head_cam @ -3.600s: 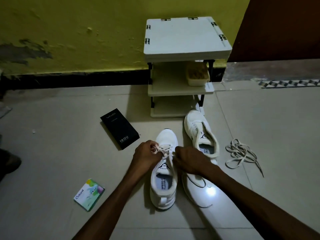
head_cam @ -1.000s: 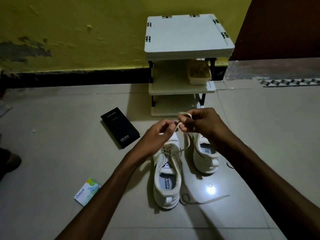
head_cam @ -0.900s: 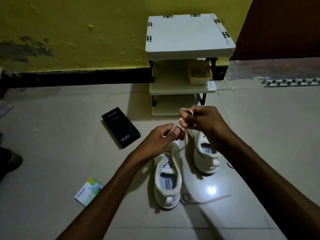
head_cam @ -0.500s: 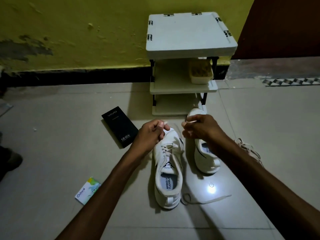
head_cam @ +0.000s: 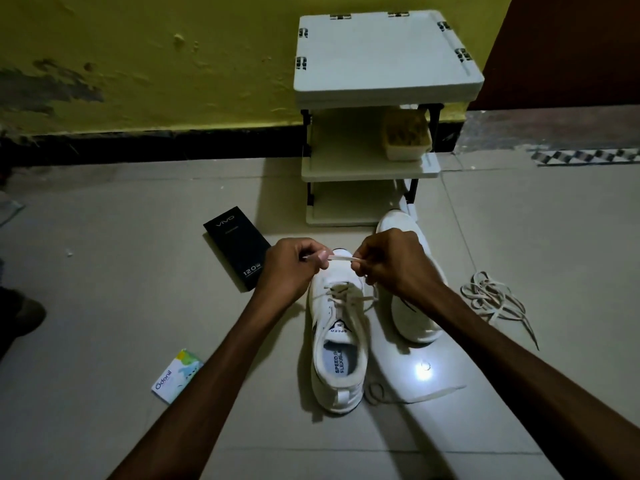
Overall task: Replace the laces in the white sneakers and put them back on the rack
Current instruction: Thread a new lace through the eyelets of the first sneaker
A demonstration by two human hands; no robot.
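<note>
Two white sneakers stand on the tiled floor before the white rack (head_cam: 388, 81). The left sneaker (head_cam: 337, 341) is partly laced with a cream lace (head_cam: 341, 258). My left hand (head_cam: 291, 268) and my right hand (head_cam: 391, 261) hover over its toe, each pinching that lace, which is stretched taut between them. A loose end of lace trails on the floor by the heel (head_cam: 415, 394). The right sneaker (head_cam: 415, 306) stands beside it, half hidden by my right wrist. A loose bundle of laces (head_cam: 491, 299) lies to the right.
A black phone box (head_cam: 239, 247) lies left of the sneakers and a small Odonil packet (head_cam: 177, 375) nearer me. A beige container (head_cam: 407, 138) sits on the rack's middle shelf. A yellow wall runs behind; a dark shoe (head_cam: 20, 317) shows at the left edge.
Both hands came up from the laced sneaker's eyelets with the lace, then dropped and spread slightly. The lace now runs taut between them over the toe.
</note>
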